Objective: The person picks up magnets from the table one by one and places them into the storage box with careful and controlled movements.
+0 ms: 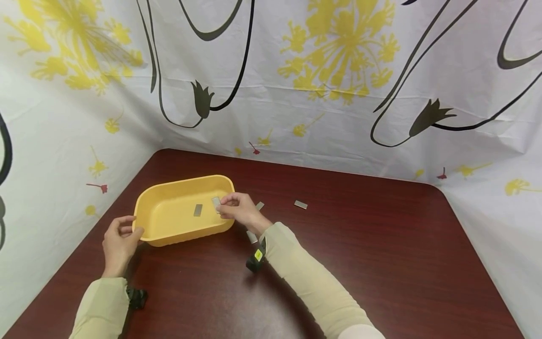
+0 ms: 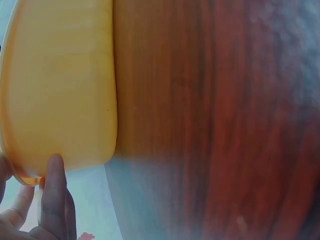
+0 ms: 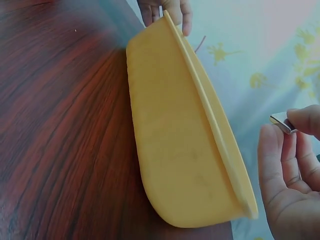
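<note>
Table (image 1: pixel 381 245); piece (image 1: pixel 216 202) partly behind fingers (image 1: pixel 234 196)

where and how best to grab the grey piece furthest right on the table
Probably pinch the grey piece by its long edges from above: it is a slim rectangle, seems to lie flat on the table, and nothing touches its sides.

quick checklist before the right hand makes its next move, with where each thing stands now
1. Left hand gripping the yellow tray: ok, at its left end.
2. Right hand pinching the held metal piece: ok.
3. Held piece above the tray's rim: ok, per the right wrist view.
4. Piece inside the tray lying on its floor: ok.
5. Table free of loose pieces: not ok, three visible.
6. More pieces hidden under the right sleeve: cannot tell.
</note>
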{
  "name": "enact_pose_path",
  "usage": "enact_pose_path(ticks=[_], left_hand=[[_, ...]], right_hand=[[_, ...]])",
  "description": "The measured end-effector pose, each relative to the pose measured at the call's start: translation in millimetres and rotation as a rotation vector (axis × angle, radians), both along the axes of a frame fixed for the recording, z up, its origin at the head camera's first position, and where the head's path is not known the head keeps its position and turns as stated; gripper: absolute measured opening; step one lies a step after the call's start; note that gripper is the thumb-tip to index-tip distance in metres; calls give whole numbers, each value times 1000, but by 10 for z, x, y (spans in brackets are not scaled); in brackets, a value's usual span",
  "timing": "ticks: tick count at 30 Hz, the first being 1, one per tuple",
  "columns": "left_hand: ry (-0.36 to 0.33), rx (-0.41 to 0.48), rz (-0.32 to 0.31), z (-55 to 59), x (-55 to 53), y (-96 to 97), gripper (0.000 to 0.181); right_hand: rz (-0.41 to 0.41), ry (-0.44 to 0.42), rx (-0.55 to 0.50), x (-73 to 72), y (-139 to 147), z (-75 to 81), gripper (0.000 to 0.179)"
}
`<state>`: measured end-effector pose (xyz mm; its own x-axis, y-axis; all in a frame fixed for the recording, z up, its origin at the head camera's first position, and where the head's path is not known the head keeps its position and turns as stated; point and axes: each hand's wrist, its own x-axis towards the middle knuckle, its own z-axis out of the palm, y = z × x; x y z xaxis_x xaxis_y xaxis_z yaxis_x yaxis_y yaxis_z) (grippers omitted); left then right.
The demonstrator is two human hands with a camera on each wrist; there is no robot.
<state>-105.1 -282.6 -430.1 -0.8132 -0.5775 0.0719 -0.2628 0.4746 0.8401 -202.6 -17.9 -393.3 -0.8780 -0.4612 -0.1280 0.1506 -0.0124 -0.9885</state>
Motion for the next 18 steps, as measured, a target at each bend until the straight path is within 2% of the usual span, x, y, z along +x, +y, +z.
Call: enact_pose_path(ticks=[6, 13, 18], left_hand=[[1, 8, 15, -14, -10, -1, 34], [-12, 34, -18, 33, -2, 17, 37], [-6, 38, -15, 10, -13, 4, 37]], right_hand=[[4, 3, 2, -12, -71, -13, 13], [0, 22, 51, -4, -111, -61, 12], [-23, 30, 25, -16, -155, -91, 11]])
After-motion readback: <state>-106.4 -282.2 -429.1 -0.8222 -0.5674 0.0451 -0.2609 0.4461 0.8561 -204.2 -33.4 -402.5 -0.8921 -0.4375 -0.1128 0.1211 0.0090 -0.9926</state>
